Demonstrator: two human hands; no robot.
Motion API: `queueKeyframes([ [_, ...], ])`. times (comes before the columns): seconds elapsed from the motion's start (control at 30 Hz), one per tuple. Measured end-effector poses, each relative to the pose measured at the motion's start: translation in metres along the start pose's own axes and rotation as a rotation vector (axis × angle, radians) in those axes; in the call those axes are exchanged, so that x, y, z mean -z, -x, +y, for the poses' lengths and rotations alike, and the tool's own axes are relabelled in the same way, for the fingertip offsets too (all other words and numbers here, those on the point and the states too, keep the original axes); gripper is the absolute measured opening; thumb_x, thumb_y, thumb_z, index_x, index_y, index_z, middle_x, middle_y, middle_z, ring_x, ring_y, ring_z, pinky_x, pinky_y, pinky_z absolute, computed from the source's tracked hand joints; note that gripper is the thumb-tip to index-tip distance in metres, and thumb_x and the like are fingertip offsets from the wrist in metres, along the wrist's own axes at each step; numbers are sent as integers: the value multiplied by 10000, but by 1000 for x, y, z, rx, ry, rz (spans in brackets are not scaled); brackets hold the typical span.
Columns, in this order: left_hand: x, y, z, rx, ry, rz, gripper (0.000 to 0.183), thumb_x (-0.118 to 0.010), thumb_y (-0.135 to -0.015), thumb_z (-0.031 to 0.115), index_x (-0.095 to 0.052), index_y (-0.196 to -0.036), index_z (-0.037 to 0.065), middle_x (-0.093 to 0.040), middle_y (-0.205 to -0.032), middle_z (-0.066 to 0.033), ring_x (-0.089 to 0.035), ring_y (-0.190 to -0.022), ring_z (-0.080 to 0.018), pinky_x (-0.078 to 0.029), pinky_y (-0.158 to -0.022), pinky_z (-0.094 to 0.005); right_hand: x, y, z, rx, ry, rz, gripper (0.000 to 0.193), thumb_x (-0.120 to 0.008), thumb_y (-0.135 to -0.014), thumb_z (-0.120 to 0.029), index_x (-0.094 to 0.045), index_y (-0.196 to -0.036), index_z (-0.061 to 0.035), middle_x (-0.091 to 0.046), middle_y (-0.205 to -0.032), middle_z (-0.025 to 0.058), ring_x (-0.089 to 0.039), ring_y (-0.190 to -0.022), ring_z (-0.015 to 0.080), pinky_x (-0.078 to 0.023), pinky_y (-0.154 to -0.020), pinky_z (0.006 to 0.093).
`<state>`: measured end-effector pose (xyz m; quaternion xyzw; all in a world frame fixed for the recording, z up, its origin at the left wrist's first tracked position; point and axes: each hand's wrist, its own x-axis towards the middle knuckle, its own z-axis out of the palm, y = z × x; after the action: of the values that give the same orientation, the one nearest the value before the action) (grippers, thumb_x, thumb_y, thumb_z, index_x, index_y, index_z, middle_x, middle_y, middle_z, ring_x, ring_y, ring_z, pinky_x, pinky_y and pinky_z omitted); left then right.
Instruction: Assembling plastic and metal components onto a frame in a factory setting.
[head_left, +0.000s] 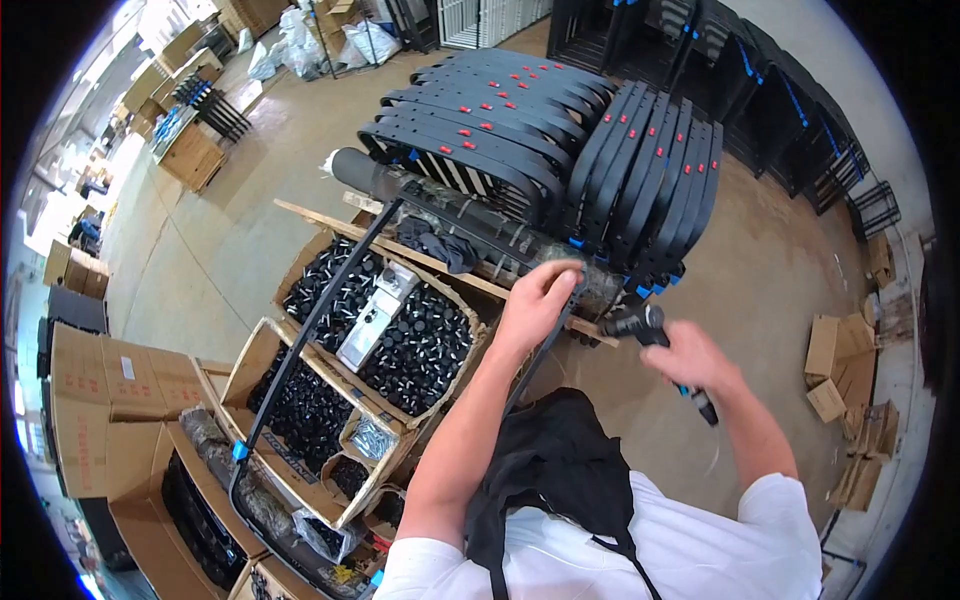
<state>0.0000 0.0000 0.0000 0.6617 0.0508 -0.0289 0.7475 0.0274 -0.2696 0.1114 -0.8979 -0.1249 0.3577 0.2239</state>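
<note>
My left hand (540, 302) is closed at the far end of a black tubular metal frame (318, 312), its thumb and fingers pinched together. What lies between those fingertips is hidden. One side of the frame runs down past my left forearm; another crosses over the boxes of parts. In my right hand (690, 355) is a black cordless drill (636, 322), its nose pointing left toward the frame end, a short gap away. Beneath the frame, a carton of black-headed threaded feet (420, 345) holds a white-and-grey box (378, 318). Smaller black pieces (305, 405) fill the nearer carton.
Curved black frames with red pieces (480, 120) stand in rows ahead, with another row (645, 160) beside them. A wrapped roll (440, 195) lies before them. A small tray of silver screws (370, 438) sits among the parts. Cardboard boxes stand left (120, 375) and right (838, 360).
</note>
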Motion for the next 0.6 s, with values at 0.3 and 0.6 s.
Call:
queueKeyframes([
  [0.3,-47,-40,29,-95,143,-213,457,-589,-1108,423,-697,-1308,26,-698,-1191,-56,-601,-1152,-151,-445,-1062,-336,18,-47,-56,71,130,83,341,-608,-852,-275,-702,-991,22,-729,-780,216,-728,-779,404,-572,-751,504],
  [0.6,-48,-65,-4,-19,182,-135,261,-696,-1055,283,-711,-1135,35,-698,-1054,-10,-599,-991,-93,-482,-917,-288,23,-66,-52,72,117,38,337,-599,-856,-277,-716,-905,35,-714,-675,188,-744,-697,341,-592,-734,468],
])
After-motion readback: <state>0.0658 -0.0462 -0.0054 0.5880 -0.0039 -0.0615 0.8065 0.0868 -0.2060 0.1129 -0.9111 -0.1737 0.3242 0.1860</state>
